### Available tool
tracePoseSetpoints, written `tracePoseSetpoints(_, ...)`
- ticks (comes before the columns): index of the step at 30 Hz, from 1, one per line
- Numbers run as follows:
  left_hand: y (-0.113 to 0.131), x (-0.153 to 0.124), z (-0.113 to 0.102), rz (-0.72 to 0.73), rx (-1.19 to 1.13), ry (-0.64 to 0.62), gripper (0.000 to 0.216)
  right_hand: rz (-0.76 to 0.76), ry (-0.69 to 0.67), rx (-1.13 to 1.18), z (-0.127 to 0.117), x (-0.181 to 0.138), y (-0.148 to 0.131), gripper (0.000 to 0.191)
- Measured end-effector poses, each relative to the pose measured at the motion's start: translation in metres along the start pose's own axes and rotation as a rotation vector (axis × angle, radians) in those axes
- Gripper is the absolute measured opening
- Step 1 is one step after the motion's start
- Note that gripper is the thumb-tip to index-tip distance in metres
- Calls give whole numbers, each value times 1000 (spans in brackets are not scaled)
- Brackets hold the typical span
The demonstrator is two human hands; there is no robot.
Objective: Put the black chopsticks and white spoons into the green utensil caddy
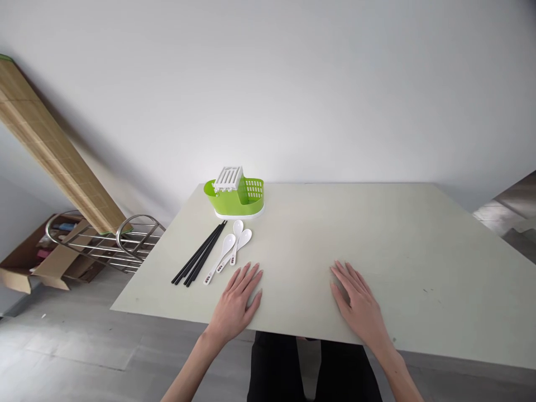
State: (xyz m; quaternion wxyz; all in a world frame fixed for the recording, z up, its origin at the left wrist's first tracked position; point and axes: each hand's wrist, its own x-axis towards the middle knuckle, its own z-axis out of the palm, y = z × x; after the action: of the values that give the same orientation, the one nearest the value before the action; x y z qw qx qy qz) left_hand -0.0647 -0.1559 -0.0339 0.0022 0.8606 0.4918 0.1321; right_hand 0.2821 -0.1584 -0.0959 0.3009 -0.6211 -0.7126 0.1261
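Observation:
My left hand (238,298) lies flat on the pale table (377,245) near its front edge, fingers stretched out and holding nothing. My right hand (355,301) rests flat the same way a little to the right, also empty. Just beyond my left hand lie three white spoons (230,250) and a bundle of black chopsticks (200,254), side by side, pointing toward the far left corner. A green cutlery holder (238,197) with a white slotted insert stands upright at the table's far left corner.
A white wall rises behind the table. On the floor to the left sit a metal wire rack (121,243), a cardboard box (33,262) and a rolled bamboo mat (50,151) leaning against the wall.

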Motion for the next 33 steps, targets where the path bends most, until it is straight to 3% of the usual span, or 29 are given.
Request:
tracePoseSetpoints(10,0,-6,-1,23,23,8,68,1,-22,-13,2,0,3,58)
tracePoseSetpoints(15,-13,6,-26,113,17,85,59,8,-15,-12,3,0,3,58)
tracePoseSetpoints(18,-34,35,-59,63,40,236,55,7,-17,-2,4,0,4,57)
tracePoseSetpoints(22,-72,94,-102,-68,107,374,54,5,-14,14,5,0,4,56)
tracePoseSetpoints(28,-134,175,-126,-96,288,207,80,10,-21,10,3,0,1,56)
tracePoseSetpoints(33,-163,199,-124,-135,367,6,87,3,-10,7,7,0,3,55)
